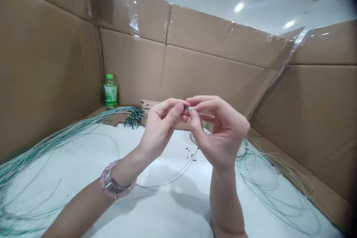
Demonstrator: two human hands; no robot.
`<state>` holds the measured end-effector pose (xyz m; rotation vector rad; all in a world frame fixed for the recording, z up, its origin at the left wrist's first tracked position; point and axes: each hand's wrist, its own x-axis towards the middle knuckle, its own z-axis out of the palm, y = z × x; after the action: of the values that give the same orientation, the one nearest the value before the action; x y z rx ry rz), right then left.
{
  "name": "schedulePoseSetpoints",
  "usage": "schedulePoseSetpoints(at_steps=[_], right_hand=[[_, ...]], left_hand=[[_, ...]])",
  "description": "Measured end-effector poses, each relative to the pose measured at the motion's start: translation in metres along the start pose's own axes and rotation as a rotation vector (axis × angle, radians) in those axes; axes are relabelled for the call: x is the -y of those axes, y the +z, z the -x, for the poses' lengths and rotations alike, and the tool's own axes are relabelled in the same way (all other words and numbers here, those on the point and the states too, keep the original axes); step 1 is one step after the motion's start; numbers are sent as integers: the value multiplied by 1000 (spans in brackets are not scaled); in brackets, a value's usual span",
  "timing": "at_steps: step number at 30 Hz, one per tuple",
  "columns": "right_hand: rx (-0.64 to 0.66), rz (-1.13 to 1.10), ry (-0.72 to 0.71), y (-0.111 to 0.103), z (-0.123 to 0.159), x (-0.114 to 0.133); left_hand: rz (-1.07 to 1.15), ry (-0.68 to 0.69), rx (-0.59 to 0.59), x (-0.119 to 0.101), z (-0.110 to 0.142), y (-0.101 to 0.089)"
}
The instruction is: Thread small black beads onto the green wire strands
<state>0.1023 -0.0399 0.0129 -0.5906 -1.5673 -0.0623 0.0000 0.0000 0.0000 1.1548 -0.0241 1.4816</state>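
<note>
My left hand point(161, 124) is closed in a pinch, thumb against fingers, on a tiny black piece point(185, 107). Just to its right, my right hand point(221, 134) pinches a thin green wire point(189, 109) whose end meets the black piece; whether it is inside or only touching I cannot tell. Both hands are raised above the white tabletop point(167, 212), fingertips nearly together. Below them a pale thin wire point(167, 183) curves across the surface. Several tiny black pieces point(192, 155) lie scattered under my right hand.
A long bundle of green and white wires point(69, 132) runs along the left, its dark ends point(134, 118) gathered at the back. More loose wires point(267, 182) coil at right. A green-capped bottle point(111, 92) stands back left. Cardboard walls point(217, 70) enclose the table.
</note>
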Motion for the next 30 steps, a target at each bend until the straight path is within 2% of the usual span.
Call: schedulePoseSetpoints(at_steps=[13,30], right_hand=[[44,51,8,-5,-2,0],[57,71,28,-7,-3,1]], left_hand=[[-222,118,37,1,0,-8],[-320,182,100,1,-1,-13]])
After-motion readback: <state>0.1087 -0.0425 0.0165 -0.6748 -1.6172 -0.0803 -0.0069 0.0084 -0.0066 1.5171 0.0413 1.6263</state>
